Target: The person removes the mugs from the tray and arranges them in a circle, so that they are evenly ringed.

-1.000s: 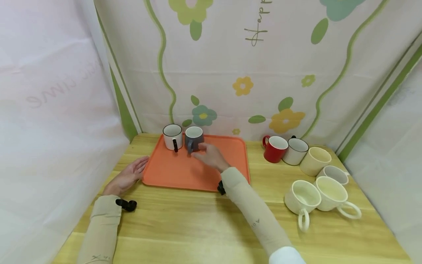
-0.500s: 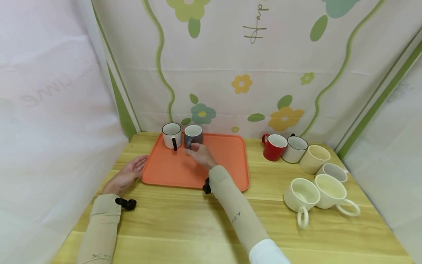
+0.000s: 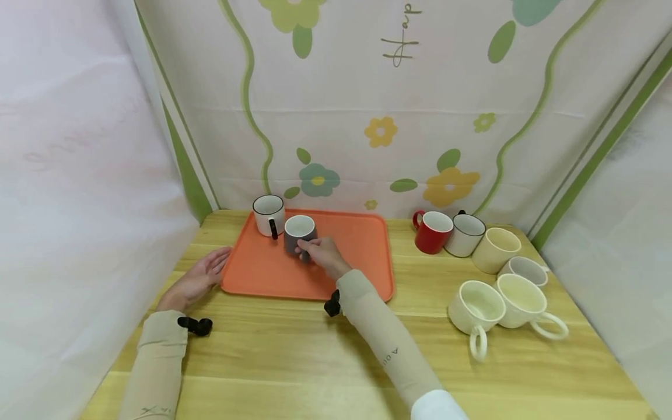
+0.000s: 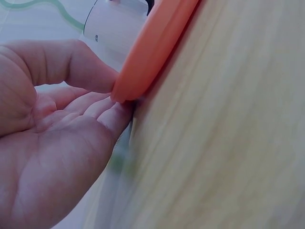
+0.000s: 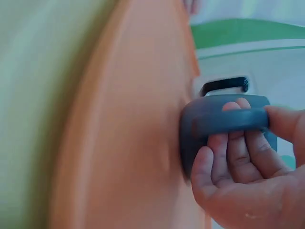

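My right hand (image 3: 326, 255) grips the handle (image 5: 224, 122) of a grey mug (image 3: 291, 244) with a white inside. In the right wrist view, several fingers pass through the handle and the thumb presses its end. The mug is upright over the orange tray (image 3: 262, 271). Behind it, to the left, stands a white mug (image 3: 264, 223) with a dark rim and black handle. At the tray's left edge is my left hand (image 3: 196, 279). The left wrist view shows its thumb (image 4: 95, 76) at the tray's rim (image 4: 138, 71), with the fingers below, pinching the edge.
Right of the tray, a red mug (image 3: 431, 238), a dark-rimmed white mug (image 3: 462, 242), a cream mug (image 3: 492, 256) and a paler mug (image 3: 525, 271) stand in a row. Two cream mugs with ring handles, one nearer (image 3: 467, 315), sit in front. Patterned curtains (image 3: 325, 134) enclose the wooden table (image 3: 262, 356).
My right hand has closed on the grey mug's handle and brought the mug toward me, away from the tray's back edge. The left hand stays at the tray's edge.
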Demonstrator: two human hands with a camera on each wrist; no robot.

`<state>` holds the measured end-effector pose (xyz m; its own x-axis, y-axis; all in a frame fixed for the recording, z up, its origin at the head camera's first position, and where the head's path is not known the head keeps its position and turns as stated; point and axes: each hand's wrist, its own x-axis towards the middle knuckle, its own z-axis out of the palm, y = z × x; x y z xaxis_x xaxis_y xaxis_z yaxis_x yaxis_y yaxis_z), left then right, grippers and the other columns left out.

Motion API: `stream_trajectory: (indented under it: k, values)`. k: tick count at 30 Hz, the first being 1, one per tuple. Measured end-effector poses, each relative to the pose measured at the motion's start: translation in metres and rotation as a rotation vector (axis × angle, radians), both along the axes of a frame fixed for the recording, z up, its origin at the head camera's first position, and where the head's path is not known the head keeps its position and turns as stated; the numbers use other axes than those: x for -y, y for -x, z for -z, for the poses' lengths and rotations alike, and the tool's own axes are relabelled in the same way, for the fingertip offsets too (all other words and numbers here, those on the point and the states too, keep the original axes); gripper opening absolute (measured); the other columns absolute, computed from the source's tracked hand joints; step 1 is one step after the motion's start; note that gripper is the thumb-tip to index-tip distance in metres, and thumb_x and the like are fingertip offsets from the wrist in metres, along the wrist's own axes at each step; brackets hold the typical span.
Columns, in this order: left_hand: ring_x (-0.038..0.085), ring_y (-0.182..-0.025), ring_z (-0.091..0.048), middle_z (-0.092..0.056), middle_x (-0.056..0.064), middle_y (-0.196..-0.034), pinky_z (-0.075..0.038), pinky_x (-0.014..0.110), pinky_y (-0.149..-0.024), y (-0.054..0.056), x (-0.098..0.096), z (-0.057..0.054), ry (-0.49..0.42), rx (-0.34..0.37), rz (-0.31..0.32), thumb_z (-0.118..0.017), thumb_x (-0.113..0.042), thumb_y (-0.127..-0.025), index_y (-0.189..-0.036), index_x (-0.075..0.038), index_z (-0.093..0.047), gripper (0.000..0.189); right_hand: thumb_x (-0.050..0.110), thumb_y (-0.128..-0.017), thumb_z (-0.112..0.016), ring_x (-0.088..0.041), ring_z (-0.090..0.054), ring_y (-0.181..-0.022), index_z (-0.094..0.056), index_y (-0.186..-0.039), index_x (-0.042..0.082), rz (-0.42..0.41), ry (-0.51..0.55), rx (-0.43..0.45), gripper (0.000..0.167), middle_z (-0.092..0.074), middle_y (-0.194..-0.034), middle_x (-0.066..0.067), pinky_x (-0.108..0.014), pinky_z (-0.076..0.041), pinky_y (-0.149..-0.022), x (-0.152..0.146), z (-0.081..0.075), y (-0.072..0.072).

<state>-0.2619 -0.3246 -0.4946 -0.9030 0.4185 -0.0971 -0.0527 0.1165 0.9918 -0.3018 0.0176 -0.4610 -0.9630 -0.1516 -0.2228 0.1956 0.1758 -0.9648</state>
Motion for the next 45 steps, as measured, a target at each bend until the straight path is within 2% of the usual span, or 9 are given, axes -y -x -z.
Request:
stream_trajectory:
  k: [4, 7, 10, 14, 22, 27, 34, 40, 45]
  values:
    - [0.046, -0.163, 0.003, 0.006, 0.024, -0.177, -0.046, 0.007, -0.103, -0.002, 0.002, -0.001, -0.003, 0.011, -0.008, -0.047, 0.019, -0.094, -0.169, 0.0, 0.005, 0.093, 0.024, -0.103, -0.068, -0.013, -0.065, -0.078, -0.08, -0.105, 0.001, 0.004, 0.149, 0.1, 0.026, -0.076, -0.088, 0.0, -0.028, -0.053, -0.078, -0.008, -0.009, -0.011]
    - [0.046, -0.163, 0.004, 0.006, 0.024, -0.177, -0.046, 0.007, -0.103, -0.002, 0.002, -0.001, -0.004, 0.012, -0.002, -0.046, 0.019, -0.092, -0.168, 0.001, 0.005, 0.094, 0.022, -0.103, -0.069, -0.015, -0.064, -0.074, -0.077, -0.112, 0.001, 0.066, 0.246, 0.172, 0.025, -0.075, -0.087, 0.0, -0.027, -0.054, -0.076, -0.017, -0.019, -0.023]
    - [0.047, -0.162, 0.004, 0.006, 0.024, -0.177, -0.046, 0.007, -0.103, -0.002, 0.002, -0.001, -0.003, 0.011, -0.003, -0.046, 0.02, -0.092, -0.168, 0.001, 0.005, 0.094, 0.023, -0.103, -0.069, -0.014, -0.065, -0.073, -0.077, -0.114, 0.001, 0.12, 0.286, 0.201, 0.026, -0.076, -0.088, 0.0, -0.028, -0.053, -0.077, -0.028, -0.026, -0.039]
    - [0.047, -0.162, 0.005, 0.007, 0.024, -0.177, -0.046, 0.006, -0.104, -0.001, 0.002, -0.002, -0.003, 0.01, 0.003, -0.045, 0.02, -0.092, -0.168, 0.001, 0.006, 0.094, 0.026, -0.102, -0.071, -0.013, -0.065, -0.074, -0.079, -0.109, 0.0, 0.193, 0.28, 0.162, 0.028, -0.076, -0.089, 0.0, -0.028, -0.053, -0.079, -0.046, -0.034, -0.062]
    - [0.048, -0.162, 0.006, 0.009, 0.026, -0.176, -0.045, 0.006, -0.105, -0.004, 0.006, -0.004, -0.004, 0.006, 0.003, -0.045, 0.02, -0.093, -0.168, 0.002, 0.007, 0.093, 0.031, -0.1, -0.074, -0.014, -0.068, -0.089, -0.083, -0.1, 0.001, 0.356, 0.264, 0.036, 0.031, -0.075, -0.076, 0.003, -0.036, -0.048, -0.102, -0.089, -0.041, -0.1]
    - [0.048, -0.161, 0.005, 0.009, 0.025, -0.176, -0.047, 0.007, -0.103, -0.004, 0.006, -0.004, -0.006, 0.011, -0.005, -0.046, 0.019, -0.094, -0.168, 0.002, 0.007, 0.093, 0.035, -0.098, -0.076, -0.013, -0.068, -0.096, -0.083, -0.101, 0.004, 0.439, 0.228, 0.0, 0.032, -0.075, -0.073, 0.005, -0.03, -0.049, -0.099, -0.12, -0.038, -0.118]
    - [0.047, -0.162, 0.005, 0.007, 0.025, -0.176, -0.046, 0.007, -0.103, -0.002, 0.005, -0.003, -0.005, 0.008, -0.007, -0.045, 0.02, -0.093, -0.168, 0.001, 0.006, 0.093, 0.034, -0.097, -0.078, -0.006, -0.07, -0.083, -0.085, -0.089, 0.016, 0.567, 0.196, -0.049, 0.021, -0.073, -0.067, 0.01, -0.018, -0.052, -0.086, -0.157, -0.026, -0.143]
    - [0.047, -0.162, 0.004, 0.007, 0.026, -0.176, -0.046, 0.006, -0.104, 0.0, 0.004, -0.002, -0.008, -0.002, -0.005, -0.045, 0.02, -0.093, -0.168, 0.002, 0.006, 0.093, 0.032, -0.098, -0.075, -0.002, -0.068, -0.085, -0.085, -0.089, 0.019, 0.624, 0.22, -0.032, 0.019, -0.075, -0.073, 0.013, -0.018, -0.053, -0.085, -0.176, -0.013, -0.159]
    - [0.047, -0.162, 0.003, 0.006, 0.027, -0.176, -0.046, 0.006, -0.104, 0.002, 0.002, 0.0, -0.008, -0.002, -0.013, -0.045, 0.02, -0.093, -0.168, 0.003, 0.006, 0.092, 0.035, -0.098, -0.075, 0.003, -0.067, -0.088, -0.085, -0.09, 0.025, 0.657, 0.219, -0.021, 0.016, -0.077, -0.078, 0.017, -0.02, -0.052, -0.084, -0.183, -0.002, -0.165]
